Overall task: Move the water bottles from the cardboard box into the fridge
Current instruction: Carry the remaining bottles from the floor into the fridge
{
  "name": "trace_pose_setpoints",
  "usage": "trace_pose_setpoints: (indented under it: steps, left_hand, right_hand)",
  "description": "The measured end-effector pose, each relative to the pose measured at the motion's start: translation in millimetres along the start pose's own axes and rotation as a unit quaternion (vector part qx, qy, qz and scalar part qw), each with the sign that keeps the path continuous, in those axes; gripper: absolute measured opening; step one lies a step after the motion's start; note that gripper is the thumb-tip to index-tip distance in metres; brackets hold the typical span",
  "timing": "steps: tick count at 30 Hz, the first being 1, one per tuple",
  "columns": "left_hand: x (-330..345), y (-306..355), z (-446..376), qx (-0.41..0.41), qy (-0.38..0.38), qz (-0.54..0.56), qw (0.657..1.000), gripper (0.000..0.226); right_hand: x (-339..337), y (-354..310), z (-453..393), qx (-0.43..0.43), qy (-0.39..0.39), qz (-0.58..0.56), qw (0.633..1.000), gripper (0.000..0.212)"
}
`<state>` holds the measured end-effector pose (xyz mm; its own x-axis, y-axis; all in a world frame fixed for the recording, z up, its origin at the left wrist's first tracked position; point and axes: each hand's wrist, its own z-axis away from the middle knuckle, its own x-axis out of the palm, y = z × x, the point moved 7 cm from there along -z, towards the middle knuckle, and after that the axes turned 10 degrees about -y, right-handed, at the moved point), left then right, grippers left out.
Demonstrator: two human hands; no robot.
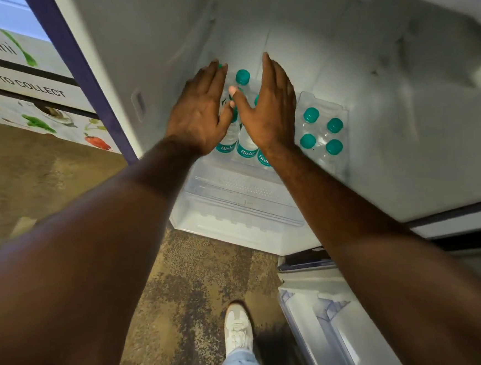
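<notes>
Teal-capped bottles (246, 130) standing clustered on the fridge (389, 147) floor, four more (320, 131) sitting just right, left hand (199, 113) and right hand (268, 108) flanking the cluster, fingers lying straight and together, shoe (237, 329) showing below.

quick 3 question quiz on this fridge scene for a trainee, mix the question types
1. True or false: the left hand and right hand lie with straight fingers on either side of the cluster of clear plastic water bottles with teal caps on the white fridge shelf.
2. How many teal caps show in the separate group of shrink-wrapped bottles to the right of the hands?
3. Multiple choice: the person's white shoe stands on A) a blue mat B) mottled brown floor C) a cardboard box.

Key: 1 true; 2 four; 3 B.
</notes>
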<state>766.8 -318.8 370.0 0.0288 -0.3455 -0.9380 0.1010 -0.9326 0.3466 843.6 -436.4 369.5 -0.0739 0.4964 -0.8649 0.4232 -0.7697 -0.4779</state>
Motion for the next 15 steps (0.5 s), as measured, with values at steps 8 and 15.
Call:
trace_pose_setpoints:
  steps: [8,15]
  left_hand:
    - [25,7,65,-0.009,-0.007,0.059,0.998,0.074]
    - [52,2,124,-0.020,-0.015,0.082,0.996,0.068]
  right_hand:
    - [2,1,78,0.019,-0.003,0.041,0.999,0.087]
    - [17,-3,153,0.026,0.005,0.014,1.000,0.088]
